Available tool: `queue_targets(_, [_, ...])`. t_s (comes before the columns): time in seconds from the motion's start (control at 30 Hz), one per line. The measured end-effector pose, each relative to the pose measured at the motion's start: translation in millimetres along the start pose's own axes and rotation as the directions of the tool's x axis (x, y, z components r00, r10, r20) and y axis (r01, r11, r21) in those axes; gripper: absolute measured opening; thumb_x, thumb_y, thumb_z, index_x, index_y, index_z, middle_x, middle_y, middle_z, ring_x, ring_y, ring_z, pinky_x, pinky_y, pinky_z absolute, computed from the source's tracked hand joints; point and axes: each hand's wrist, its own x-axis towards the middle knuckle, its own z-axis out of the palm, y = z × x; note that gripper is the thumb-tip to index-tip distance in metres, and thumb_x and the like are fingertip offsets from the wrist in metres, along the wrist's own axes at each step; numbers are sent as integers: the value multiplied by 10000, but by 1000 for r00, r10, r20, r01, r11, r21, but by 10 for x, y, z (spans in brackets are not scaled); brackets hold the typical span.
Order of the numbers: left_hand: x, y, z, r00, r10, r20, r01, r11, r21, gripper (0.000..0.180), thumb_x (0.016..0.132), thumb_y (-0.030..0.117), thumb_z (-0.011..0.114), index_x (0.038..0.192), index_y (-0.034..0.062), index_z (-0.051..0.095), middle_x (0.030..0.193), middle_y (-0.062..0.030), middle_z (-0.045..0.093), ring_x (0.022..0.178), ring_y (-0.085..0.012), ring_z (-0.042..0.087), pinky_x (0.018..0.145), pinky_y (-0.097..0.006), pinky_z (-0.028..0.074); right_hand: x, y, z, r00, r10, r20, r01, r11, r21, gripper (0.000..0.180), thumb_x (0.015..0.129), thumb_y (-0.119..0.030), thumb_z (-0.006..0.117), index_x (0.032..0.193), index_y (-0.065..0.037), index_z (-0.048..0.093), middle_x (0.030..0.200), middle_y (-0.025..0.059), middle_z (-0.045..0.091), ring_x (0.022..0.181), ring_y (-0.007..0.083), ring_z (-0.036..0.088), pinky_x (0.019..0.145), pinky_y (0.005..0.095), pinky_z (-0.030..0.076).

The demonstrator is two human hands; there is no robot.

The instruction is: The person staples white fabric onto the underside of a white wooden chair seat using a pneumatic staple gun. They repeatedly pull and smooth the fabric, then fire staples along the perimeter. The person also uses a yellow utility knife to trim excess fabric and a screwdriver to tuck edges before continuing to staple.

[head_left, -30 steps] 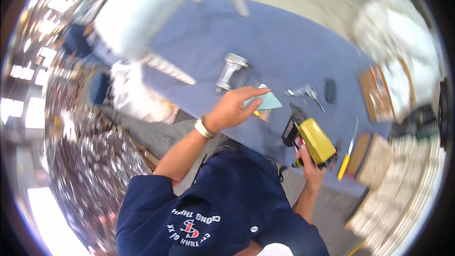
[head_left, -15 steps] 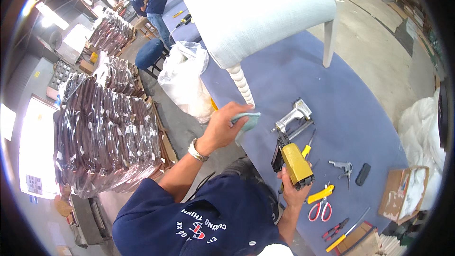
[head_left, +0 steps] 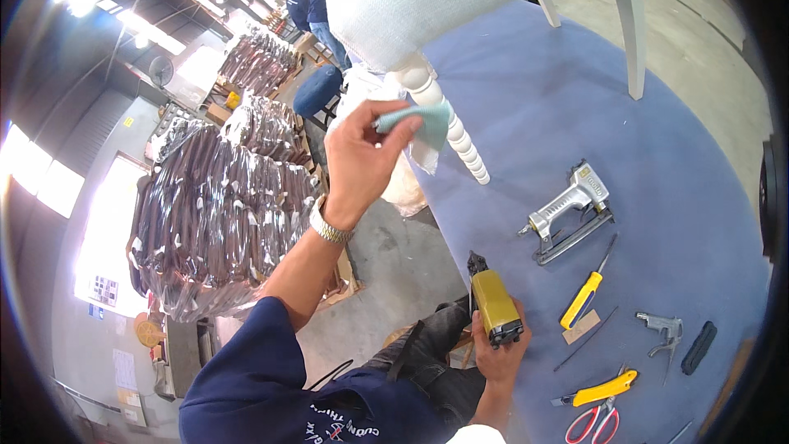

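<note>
In my left hand I pinch a small folded scrap, pale green with a white underside; cloth or paper, I cannot tell. It is in front of the turned white front leg of an upholstered chair covered in pale fabric. The chair stands on the blue-covered table. My right hand grips a yellow and black staple gun near the table's near edge, its nose pointing away from me. A silver staple gun lies on the table farther right.
On the table lie a yellow screwdriver, a yellow utility knife, red-handled cutters, an air blow gun and a black oblong piece. Plastic-wrapped stacks stand left. A blue stool and co-workers are beyond.
My left hand has moved up and away with the green scrap, close to the chair leg. The yellow staple gun has drawn back from the silver one. My view has swung left.
</note>
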Motion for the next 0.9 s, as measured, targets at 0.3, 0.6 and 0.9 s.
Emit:
queue_targets(0.3, [510,17,128,967,116,-225,-112,993,31,219,877,177,846,980,-2,770,748,-15,695,625,-29,537,568,-210,427,81,-109,68,999,33,42,-33,999,-7,396,808,-31,795,1168,30,644,978,155,730,875,244,732,816,355,564])
queue_targets(0.6, [512,-241,179,926,123,-357,-126,992,14,263,819,205,877,816,33,678,672,-42,654,584,-115,575,555,-279,458,1186,-859,514,932,-345,-114,355,932,79,342,842,1,763,1160,44,644,1085,137,697,878,219,707,784,318,552])
queue_targets(0.9, [493,-213,247,918,140,-371,-146,989,10,274,796,108,883,760,33,622,675,-34,631,568,-110,552,546,-268,460,1693,-996,880,898,-439,-40,440,889,129,328,857,9,747,1170,49,659,1142,164,689,922,218,712,805,315,553])
